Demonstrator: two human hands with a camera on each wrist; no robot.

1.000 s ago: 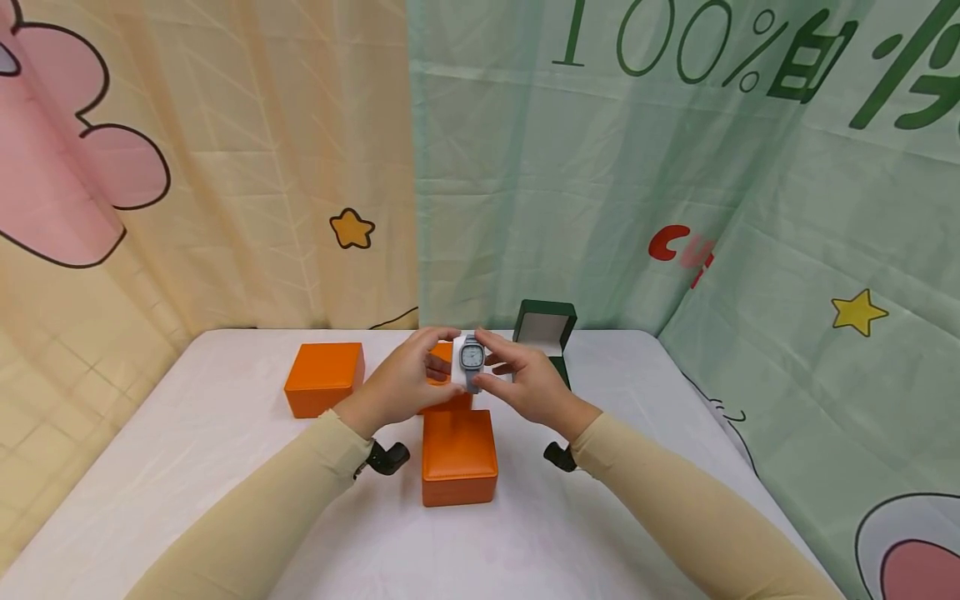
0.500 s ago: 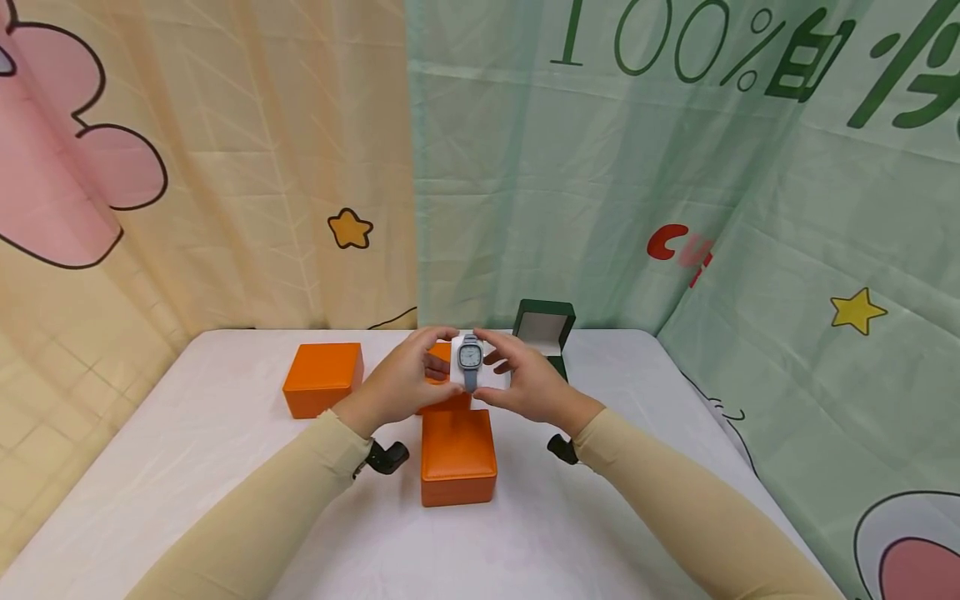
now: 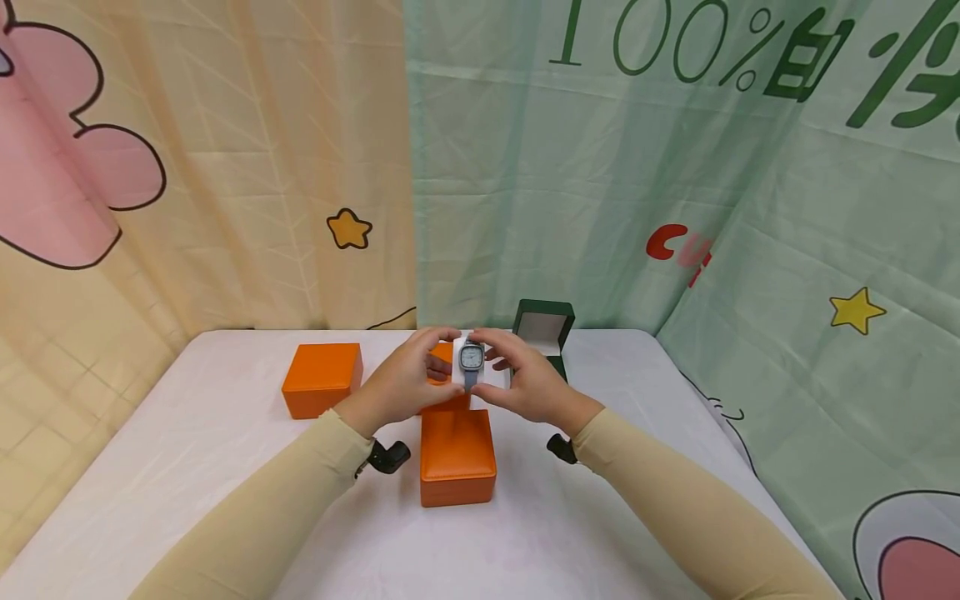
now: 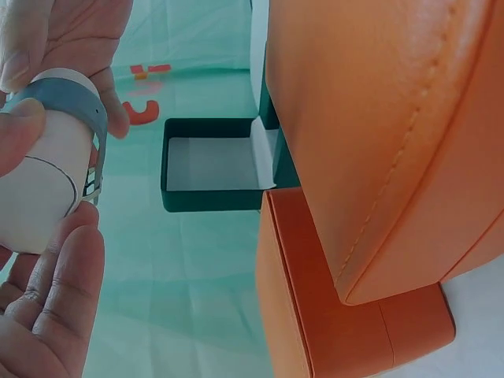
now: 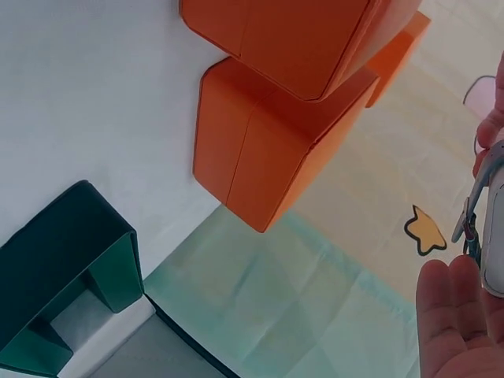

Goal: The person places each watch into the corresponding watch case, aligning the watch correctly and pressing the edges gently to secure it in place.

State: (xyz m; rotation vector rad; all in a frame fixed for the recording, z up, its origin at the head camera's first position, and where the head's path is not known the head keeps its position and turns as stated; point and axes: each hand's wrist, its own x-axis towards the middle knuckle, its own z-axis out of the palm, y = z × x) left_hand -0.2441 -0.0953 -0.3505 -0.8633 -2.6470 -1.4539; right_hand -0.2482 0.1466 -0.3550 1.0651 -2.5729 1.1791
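Observation:
A wristwatch (image 3: 472,357) with a square pale dial and grey-blue strap sits around a white cushion (image 4: 47,189), raised above the table with its dial towards me. My left hand (image 3: 405,379) holds the cushion from the left, thumb below and forefinger above. From the other side my right hand (image 3: 536,383) pinches the watch, its forefinger at the top of the strap (image 4: 67,94) and its thumb at the lower end. Near the right fingers, the right wrist view shows the metal buckle (image 5: 471,236). Fingers hide parts of the cushion.
Three orange boxes are on the white table (image 3: 600,517): one at left (image 3: 322,379), one in front (image 3: 457,457), and one behind the hands (image 3: 447,404), partly hidden. An open dark green box (image 3: 545,321) stands at the back right. Printed curtains (image 3: 525,167) surround the table.
The watch and cushion stay almost in place. My right thumb drew slightly away from the lower strap, and my right forefinger has shifted a little left over its top.

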